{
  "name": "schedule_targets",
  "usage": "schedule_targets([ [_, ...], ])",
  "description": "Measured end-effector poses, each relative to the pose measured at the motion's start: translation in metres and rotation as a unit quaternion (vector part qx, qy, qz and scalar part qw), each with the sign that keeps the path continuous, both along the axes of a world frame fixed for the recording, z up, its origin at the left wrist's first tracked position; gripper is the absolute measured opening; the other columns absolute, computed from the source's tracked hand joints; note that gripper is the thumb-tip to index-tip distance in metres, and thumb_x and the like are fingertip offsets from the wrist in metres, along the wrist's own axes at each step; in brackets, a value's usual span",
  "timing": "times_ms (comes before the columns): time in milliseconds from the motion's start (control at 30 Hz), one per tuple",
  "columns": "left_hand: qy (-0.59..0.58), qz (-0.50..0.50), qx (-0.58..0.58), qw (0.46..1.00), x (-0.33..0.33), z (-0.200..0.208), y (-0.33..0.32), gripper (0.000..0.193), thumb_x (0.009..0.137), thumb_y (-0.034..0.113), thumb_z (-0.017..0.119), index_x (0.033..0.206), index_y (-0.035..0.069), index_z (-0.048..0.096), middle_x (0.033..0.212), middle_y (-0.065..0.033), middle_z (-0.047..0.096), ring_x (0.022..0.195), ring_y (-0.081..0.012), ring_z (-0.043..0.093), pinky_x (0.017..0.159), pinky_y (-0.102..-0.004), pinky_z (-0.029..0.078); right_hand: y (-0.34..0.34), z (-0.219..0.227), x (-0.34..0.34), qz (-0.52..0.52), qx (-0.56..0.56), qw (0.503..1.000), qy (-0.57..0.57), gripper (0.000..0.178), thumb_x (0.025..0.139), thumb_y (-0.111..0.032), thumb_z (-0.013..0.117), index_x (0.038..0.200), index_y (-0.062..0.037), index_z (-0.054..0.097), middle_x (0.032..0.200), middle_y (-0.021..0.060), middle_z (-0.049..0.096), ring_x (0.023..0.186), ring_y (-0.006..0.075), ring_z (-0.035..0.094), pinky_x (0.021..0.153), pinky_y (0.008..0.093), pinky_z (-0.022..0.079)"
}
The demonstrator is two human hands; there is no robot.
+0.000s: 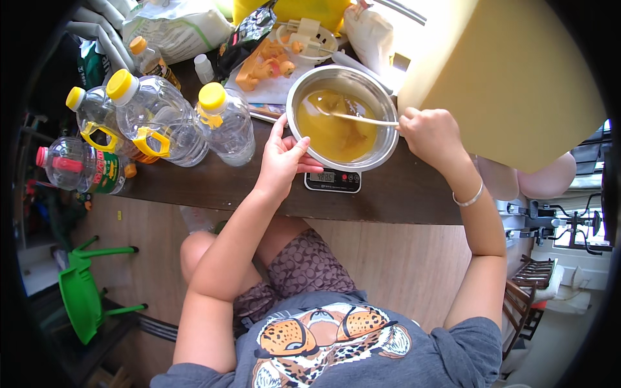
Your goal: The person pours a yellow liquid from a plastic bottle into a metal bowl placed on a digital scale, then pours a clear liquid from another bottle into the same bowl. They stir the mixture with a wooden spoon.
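Note:
A shiny metal bowl (345, 75) holds a yellow-amber liquid (346, 143) with a browner patch in it. Under its near side shows a kitchen scale (332, 187) with a lit display; the bowl hides the rest of the scale. My left hand (283, 157) grips the bowl at its near left side, thumb by the rim and fingers along the outer wall. Closed around the end of a thin, pale stick-like utensil (365, 119), my right hand (432, 134) is at the bowl's right rim. The utensil slants across into the liquid, and its submerged end is unclear.
Several clear plastic bottles (158, 116) with yellow caps stand left on the dark table (414, 194); a red-capped bottle (81, 165) is at the far left. Behind the bowl are orange plastic pieces (265, 66) and bags. A large tan panel (511, 77) rises at right. A green stool (81, 297) stands on the floor.

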State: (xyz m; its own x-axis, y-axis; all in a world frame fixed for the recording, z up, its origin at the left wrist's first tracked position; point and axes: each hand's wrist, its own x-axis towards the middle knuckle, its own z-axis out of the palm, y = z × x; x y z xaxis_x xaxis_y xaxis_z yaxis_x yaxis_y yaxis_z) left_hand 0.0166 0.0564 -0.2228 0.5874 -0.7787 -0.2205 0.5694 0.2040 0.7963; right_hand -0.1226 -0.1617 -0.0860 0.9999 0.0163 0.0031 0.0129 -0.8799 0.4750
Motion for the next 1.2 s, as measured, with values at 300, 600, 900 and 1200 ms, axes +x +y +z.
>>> schedule_targets([
  [300, 0.011, -0.001, -0.005, 1.000, -0.002, 0.001, -0.002, 0.065, 0.095, 0.003, 0.050, 0.148, 0.009, 0.012, 0.095, -0.0147, 0.065, 0.067, -0.0235, 0.069, 0.058, -0.0337, 0.061, 0.012, 0.030, -0.035, 0.041, 0.030, 0.998, 0.046, 0.021, 0.080, -0.022, 0.066, 0.064, -0.0107, 0.059, 0.066, 0.0020, 0.056, 0.061, 0.0185, 0.061, 0.055, 0.0321, 0.045],
  [600, 0.007, -0.003, 0.003, 1.000, 0.000, 0.003, 0.000, 0.064, 0.096, 0.004, 0.050, 0.148, 0.010, 0.014, 0.096, -0.0146, 0.064, 0.068, -0.0234, 0.069, 0.059, -0.0337, 0.061, -0.015, 0.049, 0.002, 0.005, -0.026, 0.998, -0.058, 0.023, 0.083, -0.025, 0.066, 0.066, -0.0112, 0.061, 0.067, 0.0024, 0.057, 0.059, 0.0207, 0.061, 0.053, 0.0334, 0.045],
  [900, 0.009, -0.004, -0.004, 1.000, 0.000, 0.002, -0.001, 0.062, 0.096, 0.004, 0.050, 0.147, 0.011, 0.016, 0.099, -0.0151, 0.065, 0.068, -0.0231, 0.069, 0.059, -0.0334, 0.061, -0.013, -0.009, 0.029, 0.008, -0.012, 0.999, -0.029, 0.017, 0.083, -0.022, 0.064, 0.070, -0.0119, 0.065, 0.071, 0.0011, 0.063, 0.062, 0.0180, 0.066, 0.055, 0.0315, 0.052],
  [1200, 0.011, 0.000, -0.001, 1.000, -0.002, 0.001, -0.002, 0.062, 0.096, 0.005, 0.050, 0.147, 0.011, 0.016, 0.097, -0.0146, 0.064, 0.066, -0.0223, 0.068, 0.058, -0.0339, 0.061, 0.007, 0.021, -0.016, 0.050, 0.011, 0.998, 0.032, 0.022, 0.081, -0.026, 0.066, 0.064, -0.0120, 0.061, 0.066, 0.0007, 0.058, 0.060, 0.0178, 0.062, 0.053, 0.0311, 0.045],
])
